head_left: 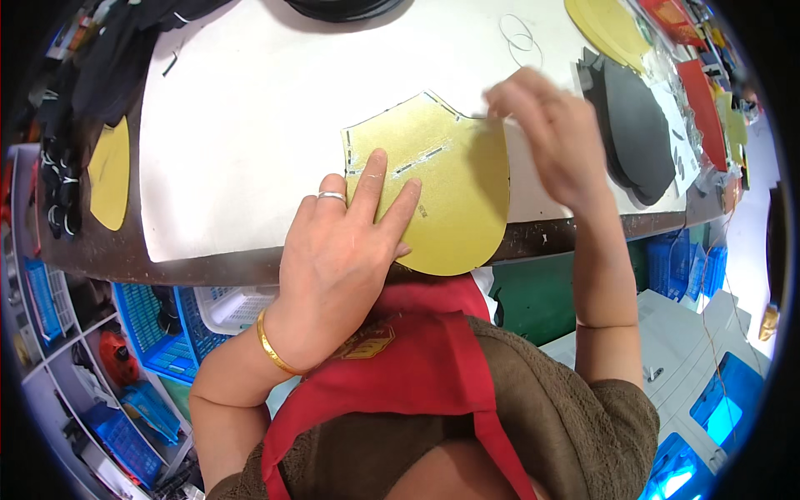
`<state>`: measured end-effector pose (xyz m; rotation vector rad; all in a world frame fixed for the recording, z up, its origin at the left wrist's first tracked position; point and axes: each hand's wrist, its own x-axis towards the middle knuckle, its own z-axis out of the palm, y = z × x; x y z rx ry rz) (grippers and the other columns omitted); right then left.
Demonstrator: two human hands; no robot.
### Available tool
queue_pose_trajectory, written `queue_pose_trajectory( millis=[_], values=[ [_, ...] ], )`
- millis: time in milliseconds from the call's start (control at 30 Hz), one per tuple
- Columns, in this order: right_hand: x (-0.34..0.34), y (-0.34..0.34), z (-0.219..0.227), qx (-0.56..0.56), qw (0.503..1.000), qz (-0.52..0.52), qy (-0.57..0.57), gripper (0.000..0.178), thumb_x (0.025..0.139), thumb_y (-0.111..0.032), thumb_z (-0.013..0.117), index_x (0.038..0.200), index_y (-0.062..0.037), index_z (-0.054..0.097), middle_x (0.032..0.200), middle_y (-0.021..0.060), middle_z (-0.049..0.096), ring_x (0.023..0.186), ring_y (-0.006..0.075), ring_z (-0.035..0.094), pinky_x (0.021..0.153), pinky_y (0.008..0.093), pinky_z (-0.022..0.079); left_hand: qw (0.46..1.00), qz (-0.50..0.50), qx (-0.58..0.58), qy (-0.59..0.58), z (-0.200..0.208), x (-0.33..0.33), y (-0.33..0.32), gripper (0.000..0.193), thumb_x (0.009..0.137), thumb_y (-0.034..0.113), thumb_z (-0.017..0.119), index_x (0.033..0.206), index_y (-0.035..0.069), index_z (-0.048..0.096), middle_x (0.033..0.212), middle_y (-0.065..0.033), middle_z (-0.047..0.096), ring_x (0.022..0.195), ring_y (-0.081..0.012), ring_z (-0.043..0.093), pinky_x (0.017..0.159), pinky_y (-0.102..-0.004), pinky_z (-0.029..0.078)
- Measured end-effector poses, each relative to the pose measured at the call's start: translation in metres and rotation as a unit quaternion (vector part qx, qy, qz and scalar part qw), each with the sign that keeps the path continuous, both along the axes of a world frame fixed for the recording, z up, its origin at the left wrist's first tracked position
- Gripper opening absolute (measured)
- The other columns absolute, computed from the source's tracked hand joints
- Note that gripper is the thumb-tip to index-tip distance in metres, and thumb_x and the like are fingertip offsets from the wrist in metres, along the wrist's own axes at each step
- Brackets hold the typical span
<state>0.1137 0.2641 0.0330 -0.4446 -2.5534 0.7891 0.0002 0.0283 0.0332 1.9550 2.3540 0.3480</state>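
A yellow template (467, 200) with a rounded near end, a pointed far edge and narrow slots lies on the white work sheet (225, 150). A thin dark line shows along parts of its far and left edges; what lies beneath is hidden. My left hand (337, 237), with a ring and a gold bangle, presses flat on its left half, fingers spread. Just beyond the template's far right corner hovers my right hand (554, 133), its fingers drawn together in a pinch and slightly blurred. Whatever it holds, if anything, I cannot make out.
To the right lies a stack of black cut pieces (629, 133); yellow templates (608, 33) sit beyond it. Thin wire-like rings (521, 42) rest at the far side. Another yellow template (110, 175) and black material (100, 75) are at left. Blue baskets (158, 333) stand below the table edge.
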Motion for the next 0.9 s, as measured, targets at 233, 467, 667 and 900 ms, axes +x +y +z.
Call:
queue_pose_trajectory(
  millis=[233, 467, 667, 900],
  values=[
    [0.017, -0.034, 0.052, -0.331, 0.94, 0.052, 0.067, 0.026, 0.099, -0.015, 0.057, 0.117, 0.0001, 0.067, 0.083, 0.0048, 0.068, 0.063, 0.0097, 0.055, 0.057, 0.0208, 0.042, 1.0, 0.01, -0.021, 0.0, -0.005, -0.006, -0.002, 0.068, 0.07, 0.025, 0.085, 0.133, 0.015, 0.064, 0.139, -0.0155, 0.057, 0.093, -0.0296, 0.058, 0.079, -0.0378, 0.052],
    [0.039, -0.015, 0.071, 0.022, 0.976, 0.011, 0.216, 0.04, 0.077, -0.011, 0.085, 0.112, -0.0022, 0.068, 0.103, 0.0098, 0.071, 0.083, 0.0183, 0.066, 0.065, 0.0295, 0.051, 0.999, -0.003, -0.018, 0.029, 0.006, -0.007, 0.001, 0.069, 0.07, 0.023, 0.085, 0.135, 0.015, 0.062, 0.14, -0.0159, 0.055, 0.094, -0.0317, 0.058, 0.078, -0.0387, 0.052],
    [0.01, -0.012, -0.001, -0.024, 0.971, -0.069, -0.226, 0.055, 0.078, -0.038, 0.082, 0.12, -0.0072, 0.068, 0.092, 0.0133, 0.073, 0.089, 0.0342, 0.07, 0.08, 0.0399, 0.055, 0.998, -0.013, -0.026, 0.061, -0.006, 0.003, -0.001, 0.067, 0.076, 0.027, 0.082, 0.137, 0.014, 0.06, 0.137, -0.0191, 0.056, 0.092, -0.0333, 0.059, 0.076, -0.0401, 0.053],
    [0.041, 0.017, 0.015, -0.165, 0.983, -0.054, -0.058, 0.023, 0.087, -0.019, 0.071, 0.105, -0.0052, 0.073, 0.094, 0.0106, 0.075, 0.085, 0.0214, 0.073, 0.078, 0.0314, 0.056, 0.994, -0.105, 0.01, -0.019, 0.008, -0.039, 0.032, 0.046, 0.08, 0.022, 0.078, 0.123, 0.015, 0.064, 0.127, -0.0135, 0.062, 0.103, -0.034, 0.065, 0.081, -0.0438, 0.055]
  ],
)
